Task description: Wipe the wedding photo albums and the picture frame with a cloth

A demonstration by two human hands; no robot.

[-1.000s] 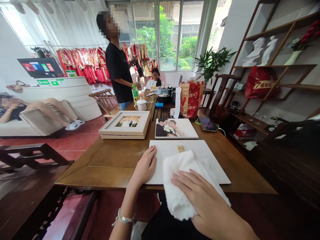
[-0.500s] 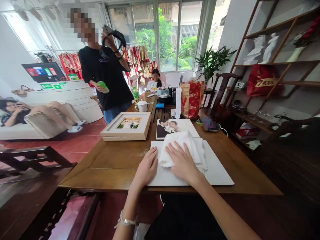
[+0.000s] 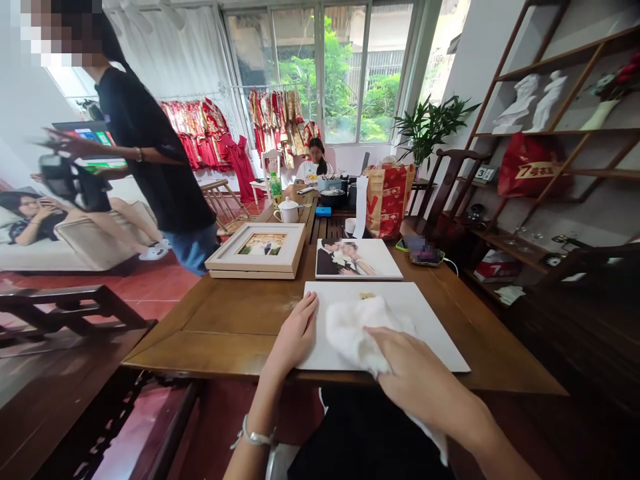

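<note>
A white board (image 3: 430,333) lies flat on the near edge of the wooden table (image 3: 235,320). My left hand (image 3: 295,333) rests with its fingers stretched out on the board's left edge. My right hand (image 3: 420,380) presses a white cloth (image 3: 355,330) onto the board near its front edge. Part of the cloth hangs down under my right wrist. A small tan mark (image 3: 367,295) sits near the board's far edge.
Beyond the board lie a wedding photo print (image 3: 357,259) and a framed photo (image 3: 257,248). A phone (image 3: 423,252), a red bag (image 3: 387,200) and a teapot (image 3: 289,210) sit farther back. A person in black (image 3: 155,160) walks at left; another person sits at the far end.
My right hand has pulled the cloth back across the board toward me. The standing person has moved left and lowered the dark object.
</note>
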